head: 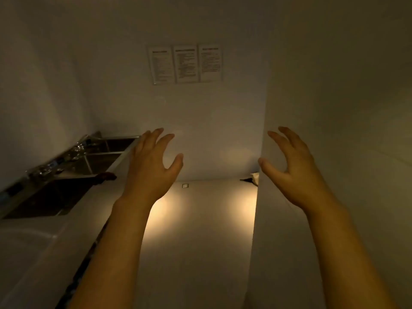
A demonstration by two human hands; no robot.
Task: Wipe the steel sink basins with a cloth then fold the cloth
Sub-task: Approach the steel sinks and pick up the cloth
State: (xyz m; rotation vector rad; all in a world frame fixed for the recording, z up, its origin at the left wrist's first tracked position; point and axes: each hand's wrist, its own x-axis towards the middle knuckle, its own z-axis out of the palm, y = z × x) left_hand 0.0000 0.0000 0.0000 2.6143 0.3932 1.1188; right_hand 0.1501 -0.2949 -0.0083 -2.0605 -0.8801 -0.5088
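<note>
A steel sink unit [66, 175] with three basins runs along the left wall, its taps [78, 149] at the back edge. A dark cloth [104, 176] lies draped over the front rim of the nearest basin. My left hand [153, 163] is raised in the air to the right of the sink, fingers spread and relaxed, holding nothing. My right hand [292, 166] is raised the same way further right, in front of a white wall edge, also empty. Neither hand touches the sink or the cloth.
A white counter [33, 241] continues from the sink toward me. A white wall panel [334, 108] juts out on the right. Three printed sheets [186, 63] hang on the far wall. The glossy floor [200, 230] reflects lamps; a small dark and white object [252, 178] lies at the corner.
</note>
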